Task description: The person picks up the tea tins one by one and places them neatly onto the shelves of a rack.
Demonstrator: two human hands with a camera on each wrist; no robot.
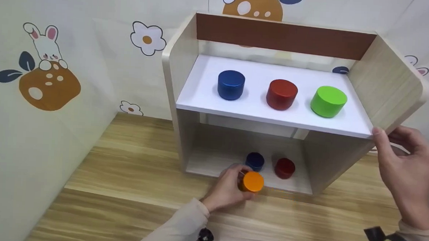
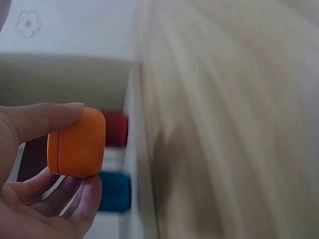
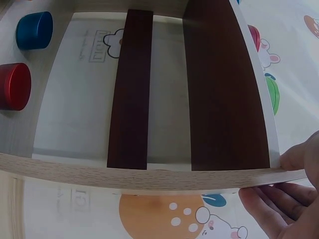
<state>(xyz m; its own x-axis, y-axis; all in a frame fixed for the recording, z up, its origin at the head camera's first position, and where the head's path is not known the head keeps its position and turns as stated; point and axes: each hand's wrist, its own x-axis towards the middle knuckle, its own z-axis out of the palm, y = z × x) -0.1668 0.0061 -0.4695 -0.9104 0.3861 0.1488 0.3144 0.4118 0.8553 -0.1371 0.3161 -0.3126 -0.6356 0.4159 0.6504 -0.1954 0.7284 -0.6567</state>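
My left hand [image 1: 229,187] pinches a round orange tin [image 1: 253,181] between thumb and fingers, just in front of the shelf's lower level. In the left wrist view the same orange tin [image 2: 82,143] shows a seam near one end. Behind it, on the lower board, stand a blue tin [image 1: 255,161] and a red tin [image 1: 285,168]. My right hand [image 1: 412,169] grips the right side panel of the wooden shelf [image 1: 396,86], thumb at the corner of the white upper board [image 3: 269,119] and fingers on the panel's outer side.
On the upper board sit a blue tin [image 1: 231,85], a red tin [image 1: 282,94] and a green tin [image 1: 328,101], spaced apart. The shelf stands on a wood-grain tabletop [image 1: 124,160] against a wall [image 1: 104,56] printed with rabbits and flowers.
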